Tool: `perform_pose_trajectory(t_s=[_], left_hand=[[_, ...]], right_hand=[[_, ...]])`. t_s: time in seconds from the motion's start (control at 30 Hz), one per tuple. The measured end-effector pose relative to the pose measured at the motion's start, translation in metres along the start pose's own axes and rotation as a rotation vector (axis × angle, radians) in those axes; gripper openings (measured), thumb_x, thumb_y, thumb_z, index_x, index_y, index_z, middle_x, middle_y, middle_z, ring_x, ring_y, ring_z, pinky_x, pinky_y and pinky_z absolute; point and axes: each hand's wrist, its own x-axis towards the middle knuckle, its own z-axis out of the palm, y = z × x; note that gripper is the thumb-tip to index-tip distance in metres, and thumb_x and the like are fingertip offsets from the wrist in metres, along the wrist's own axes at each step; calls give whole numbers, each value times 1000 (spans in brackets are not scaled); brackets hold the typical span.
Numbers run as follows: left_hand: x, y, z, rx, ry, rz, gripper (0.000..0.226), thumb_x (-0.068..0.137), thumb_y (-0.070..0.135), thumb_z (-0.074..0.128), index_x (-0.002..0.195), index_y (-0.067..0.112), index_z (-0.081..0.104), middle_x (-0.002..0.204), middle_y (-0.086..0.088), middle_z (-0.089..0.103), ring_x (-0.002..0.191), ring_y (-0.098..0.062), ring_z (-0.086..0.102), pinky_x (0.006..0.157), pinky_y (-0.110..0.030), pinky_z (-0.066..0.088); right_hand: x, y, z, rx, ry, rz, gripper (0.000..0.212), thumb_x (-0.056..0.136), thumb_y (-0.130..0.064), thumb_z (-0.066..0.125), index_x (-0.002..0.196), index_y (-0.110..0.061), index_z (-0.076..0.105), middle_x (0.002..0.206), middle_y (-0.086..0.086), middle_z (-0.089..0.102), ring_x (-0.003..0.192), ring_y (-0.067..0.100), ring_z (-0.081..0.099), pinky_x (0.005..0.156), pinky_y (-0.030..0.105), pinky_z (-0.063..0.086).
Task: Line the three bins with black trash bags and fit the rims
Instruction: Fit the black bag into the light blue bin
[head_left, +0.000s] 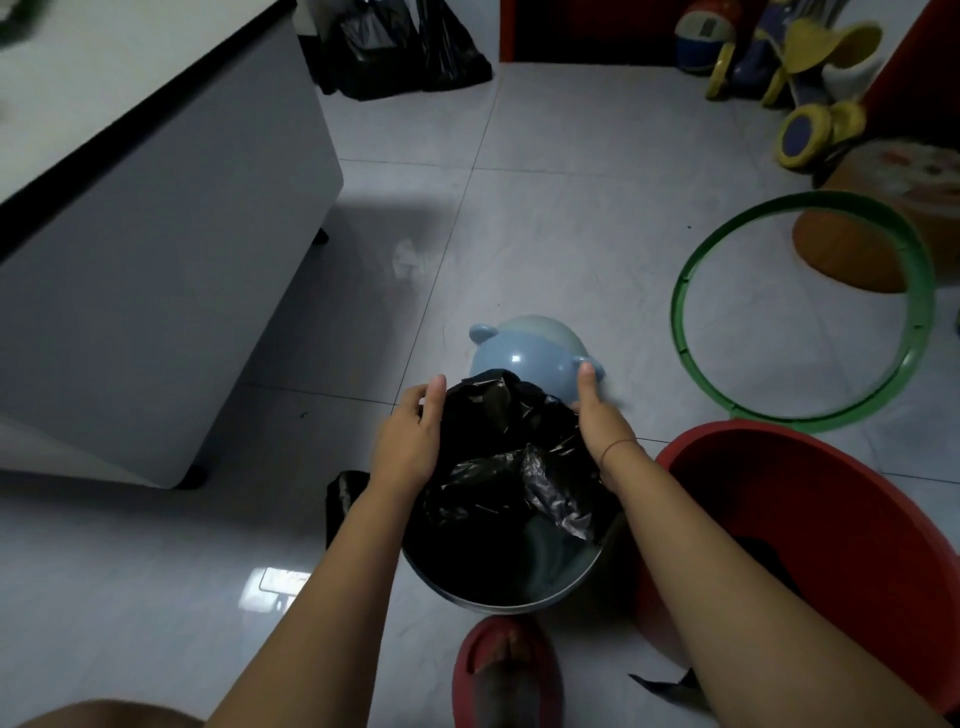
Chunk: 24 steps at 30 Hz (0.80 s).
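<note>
A small round grey bin (566, 584) stands on the floor in front of me with a crumpled black trash bag (511, 467) inside it. My left hand (410, 434) holds the bag's far left edge, and my right hand (602, 415) holds its far right edge. Just beyond the bin lies a pale blue bin lid with two ears (530, 351). A red bin (810, 519) stands at my right, with something black inside. A green rim ring (810, 312) lies flat on the floor farther right. More black bag material (340, 499) lies left of my left forearm.
A white cabinet (156, 234) on small feet fills the left side. Black bags (400, 47) are heaped at the back. Ride-on toys (779, 67) and an orange stool (883, 218) stand at the back right. My foot in a red slipper (506, 675) is in front of the grey bin.
</note>
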Motion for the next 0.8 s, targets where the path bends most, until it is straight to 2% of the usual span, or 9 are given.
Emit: perform_pose_trajectory(t_s=[0.1, 0.2, 0.3, 0.33, 0.4, 0.5, 0.6, 0.7, 0.8], left_hand=[[-1, -2, -2, 26, 7, -34, 72, 87, 71, 21, 125, 20, 55, 120, -2, 62, 92, -7, 45, 75, -27, 32], [-15, -7, -3, 58, 27, 11, 64, 88, 69, 23, 118, 24, 56, 108, 3, 64, 92, -11, 54, 63, -24, 34], [-32, -13, -5, 18, 60, 51, 59, 91, 65, 27, 123, 24, 54, 117, 5, 60, 106, -14, 55, 78, -28, 40], [-38, -14, -6, 20, 82, 79, 56, 93, 61, 29, 125, 22, 54, 122, 3, 58, 113, -15, 52, 87, -31, 40], [-51, -15, -8, 64, 123, 136, 52, 96, 54, 31, 124, 20, 58, 133, 0, 52, 124, -18, 44, 103, -38, 35], [-72, -15, -13, 116, 145, 189, 58, 93, 57, 29, 113, 20, 69, 137, 1, 49, 128, -18, 40, 110, -46, 29], [-92, -20, -18, 184, 134, 218, 63, 90, 55, 27, 107, 15, 73, 134, -3, 54, 128, -21, 41, 110, -43, 27], [-114, -25, -23, 26, 181, 196, 57, 94, 48, 32, 104, 9, 72, 123, -8, 61, 121, -26, 47, 104, -49, 35], [-134, -34, -24, -40, 215, 194, 58, 94, 48, 29, 102, 8, 71, 117, -8, 64, 116, -26, 49, 99, -47, 39]], right_hand=[[0, 1, 2, 51, -9, 86, 93, 84, -74, 12, 140, -5, 40, 145, 22, 40, 131, 37, 40, 109, 49, 32], [-2, 3, 1, 207, -56, 166, 87, 88, -70, 18, 141, -5, 38, 145, 21, 40, 132, 37, 40, 110, 50, 32], [-8, 5, -1, 181, -13, 168, 78, 92, -62, 18, 138, -3, 41, 140, 22, 45, 128, 37, 43, 107, 47, 35], [-13, 7, 0, 94, 66, 109, 74, 93, -60, 20, 137, -4, 43, 138, 22, 46, 126, 37, 45, 104, 44, 37], [-33, 9, 3, -20, 232, -156, 60, 95, -53, 27, 131, -10, 48, 133, 18, 49, 120, 35, 47, 97, 42, 39], [-74, 20, 9, -149, 268, -502, 44, 94, -51, 30, 117, -22, 53, 111, 4, 60, 112, 28, 50, 98, 43, 37], [-102, 40, 10, -341, 278, -536, 40, 95, -50, 31, 123, -29, 52, 105, -1, 66, 115, 25, 49, 104, 41, 23], [-118, 53, 5, -310, 308, -578, 35, 97, -43, 32, 112, -27, 59, 100, 0, 67, 109, 23, 53, 101, 36, 21], [-129, 62, 6, -363, 288, -625, 35, 98, -42, 32, 108, -28, 63, 96, -1, 68, 103, 22, 55, 96, 30, 21]])
